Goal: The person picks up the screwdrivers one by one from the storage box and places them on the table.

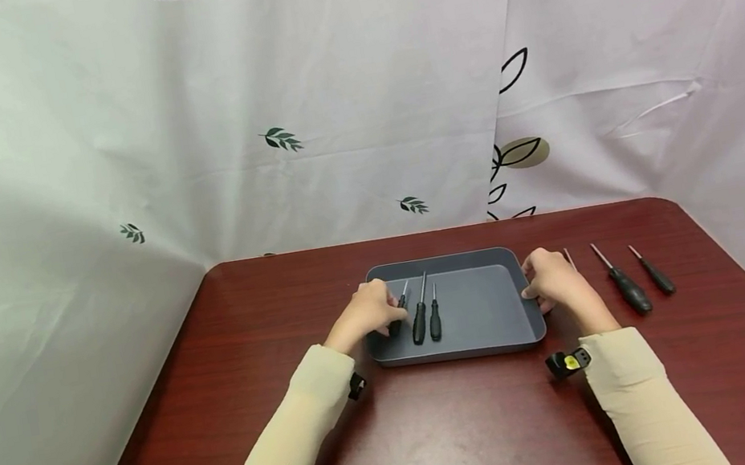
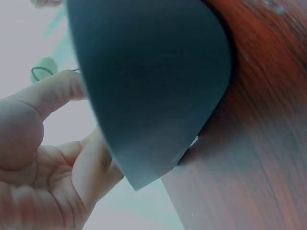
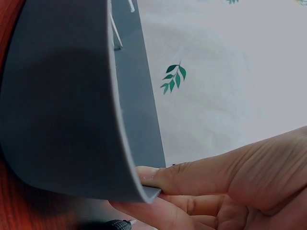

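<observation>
A shallow grey tray (image 1: 480, 313) lies on the table, with three black-handled screwdrivers in its left part. My left hand (image 1: 373, 307) reaches over the tray's left rim and holds the leftmost screwdriver (image 1: 402, 298) by its handle. Beside it lie a longer screwdriver (image 1: 419, 314) and a short one (image 1: 435, 318). In the left wrist view the tray wall (image 2: 153, 86) hides the fingertips. My right hand (image 1: 554, 281) pinches the tray's right rim; in the right wrist view the thumb (image 3: 192, 175) is inside the wall and the fingers outside.
Right of the tray, a large screwdriver (image 1: 626, 286) and a smaller one (image 1: 654, 271) lie on the reddish-brown table (image 1: 462, 430). Another shaft (image 1: 569, 258) shows behind my right hand. A white printed curtain (image 1: 336, 92) hangs behind the table and along its sides.
</observation>
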{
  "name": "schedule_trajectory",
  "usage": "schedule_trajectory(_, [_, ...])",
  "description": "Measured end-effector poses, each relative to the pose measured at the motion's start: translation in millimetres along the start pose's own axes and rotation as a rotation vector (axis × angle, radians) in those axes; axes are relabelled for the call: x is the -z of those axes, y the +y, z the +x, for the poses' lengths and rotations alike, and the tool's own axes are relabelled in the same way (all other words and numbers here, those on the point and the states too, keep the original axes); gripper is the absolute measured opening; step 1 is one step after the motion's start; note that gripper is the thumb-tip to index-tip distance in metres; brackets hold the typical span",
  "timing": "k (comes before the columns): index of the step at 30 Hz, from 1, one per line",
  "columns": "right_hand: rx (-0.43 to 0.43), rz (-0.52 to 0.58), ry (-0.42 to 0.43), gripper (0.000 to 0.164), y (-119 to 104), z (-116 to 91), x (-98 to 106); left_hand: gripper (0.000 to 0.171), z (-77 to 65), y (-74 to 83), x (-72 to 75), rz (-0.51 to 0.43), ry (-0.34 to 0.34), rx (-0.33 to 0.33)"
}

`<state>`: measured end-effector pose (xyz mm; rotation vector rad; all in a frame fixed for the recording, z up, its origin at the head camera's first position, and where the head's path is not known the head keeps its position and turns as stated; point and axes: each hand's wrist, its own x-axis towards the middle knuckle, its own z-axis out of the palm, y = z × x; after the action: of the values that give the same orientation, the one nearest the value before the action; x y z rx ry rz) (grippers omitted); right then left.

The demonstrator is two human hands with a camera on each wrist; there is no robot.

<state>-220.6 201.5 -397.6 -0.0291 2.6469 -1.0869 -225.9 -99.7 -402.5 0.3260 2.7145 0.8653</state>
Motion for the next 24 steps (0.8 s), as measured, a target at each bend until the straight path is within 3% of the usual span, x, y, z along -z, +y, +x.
schedule_trajectory(5, [0.0,0.003,-0.001,0.041,-1,-1,0,0.01,-2.1,-4.7,4.3,-0.216,-0.038,-0.005])
schedule_trajectory(11, [-0.002,-0.007,-0.002,0.042,-1,-1,0,0.015,-3.3,-11.8,8.7,-0.482,-0.096,0.035])
schedule_trajectory(24, [0.01,0.02,-0.01,0.038,1,-2,0,0.023,-6.1,-20.9,18.3,-0.678,-0.131,0.099])
